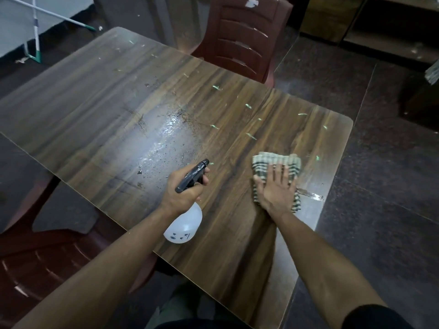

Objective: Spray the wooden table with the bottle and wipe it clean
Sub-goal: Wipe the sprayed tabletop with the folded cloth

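Wooden table (99, 96) looked pretty grubby: dark streaky wood-grain top with rounded corners, little pale green flecks scattered all over it, and a shiny wet patch with dark specks just ahead of the left hand (183, 189). It stretched out under and beyond both hands. That left hand was wrapped around the neck of a spray bottle (184, 225), fingers curled at the black trigger head, nozzle pointing out toward the wet patch, the white translucent body hanging down below the wrist above the tabletop. Over to the right, the right hand (276, 186) lay flat with straight, spread fingers pressing a green-and-cream striped cloth (276, 161) onto the wood. Just right of that hand there was a small wet smear (311, 195) near the table edge.
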